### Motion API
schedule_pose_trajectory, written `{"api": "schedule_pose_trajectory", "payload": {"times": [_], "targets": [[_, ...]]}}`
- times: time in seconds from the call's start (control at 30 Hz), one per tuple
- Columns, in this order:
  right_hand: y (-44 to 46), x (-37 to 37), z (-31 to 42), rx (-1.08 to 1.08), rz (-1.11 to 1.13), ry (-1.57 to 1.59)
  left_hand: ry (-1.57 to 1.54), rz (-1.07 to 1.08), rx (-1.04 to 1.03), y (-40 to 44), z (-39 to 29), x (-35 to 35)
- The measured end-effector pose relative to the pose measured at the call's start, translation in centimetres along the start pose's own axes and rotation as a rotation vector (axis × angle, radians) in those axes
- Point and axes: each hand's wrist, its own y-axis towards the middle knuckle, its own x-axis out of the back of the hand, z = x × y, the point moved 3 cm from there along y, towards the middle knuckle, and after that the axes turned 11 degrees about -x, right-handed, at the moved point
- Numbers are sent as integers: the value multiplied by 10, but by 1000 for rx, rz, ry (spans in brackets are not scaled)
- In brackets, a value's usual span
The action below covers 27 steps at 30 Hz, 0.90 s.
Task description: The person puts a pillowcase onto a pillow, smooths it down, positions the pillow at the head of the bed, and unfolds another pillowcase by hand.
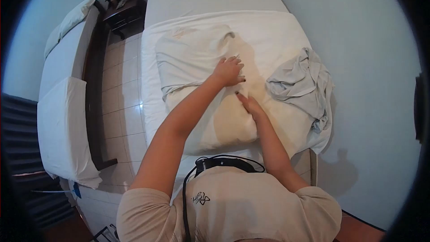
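One pillow (234,123), half under a pale cover (188,58), lying on the bed (273,22).
From my end of the feed, its long axis looked to run near to far, with most of it left of the grip. The left hand (229,71) was farther out, palm down by the cover's right side, fingers loosely spread. The right hand (252,106) sat closer in, along the pillow's right edge, thumb showing; its other fingers were hidden, so I honestly couldn't tell if it was pinching anything.
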Motion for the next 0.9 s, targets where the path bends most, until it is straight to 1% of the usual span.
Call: {"api": "schedule_pose_trajectory", "payload": {"times": [0.03, 0.07, 0.1, 0.13, 0.17, 0.2, 0.23, 0.3, 0.33, 0.37, 0.43, 0.47, 0.5, 0.53, 0.57, 0.6, 0.63, 0.67, 0.7, 0.73, 0.77, 0.8, 0.87, 0.9], "targets": [[-4, -3, 3, -1, -11, 5, 176, 68, -40, 3, -3, -20], [-7, -6, 6, 74, -23, 66, 199, 242, 26, 7, -1, -35], [-7, -8, 8, 151, -37, 129, 193, 242, 9, 13, -1, -38], [-5, -12, 7, 149, -51, 141, 157, 323, 73, 18, 3, -43], [3, -15, 6, 258, -175, 77, 124, 407, 136, 22, 6, -48], [3, -19, 8, 361, -295, 12, 18, 312, 162, 25, -1, -36], [8, -24, 10, 354, -294, 20, 17, 323, 158, 29, -11, -27], [13, -34, 28, 469, -362, 45, -188, 356, 138, 28, -32, -16], [16, -40, 31, 464, -346, 54, -227, 297, 140, 25, -44, -3], [21, -47, 38, 642, -422, -56, -215, 309, 149, 17, -46, 7], [30, -60, 44, 996, -582, -283, -236, 300, 52, -1, -49, 21], [32, -65, 42, 1169, -663, -405, -234, 305, 59, -12, -46, 27], [22, -68, 49, 1346, -748, -532, -317, 180, 92, -23, -36, 39], [15, -61, 51, 1350, -746, -533, -401, 51, 123, -35, -24, 53], [-6, -43, 59, 904, -434, -307, -469, -102, 177, -56, -5, 66], [-16, -31, 52, 449, -130, -91, -439, -336, 220, -84, 17, 78], [-14, -14, 37, 385, -90, 31, -338, -441, 364, -112, 33, 96], [-6, 5, 23, 321, -52, 153, -279, -522, 560, -146, 51, 104], [7, 16, 12, 320, -52, 146, -308, -559, 759, -187, 73, 101], [20, 29, -2, 397, -205, 175, -224, -451, 885, -221, 87, 97], [27, 35, -13, 472, -358, 202, -292, -403, 835, -263, 112, 75], [33, 32, -17, 467, -353, 195, -340, -375, 882, -287, 119, 55], [49, 22, -12, 436, -179, 290, -484, -327, 950, -301, 116, 39], [57, 17, -14, 443, -174, 285, -584, -304, 971, -301, 114, 28]]}}
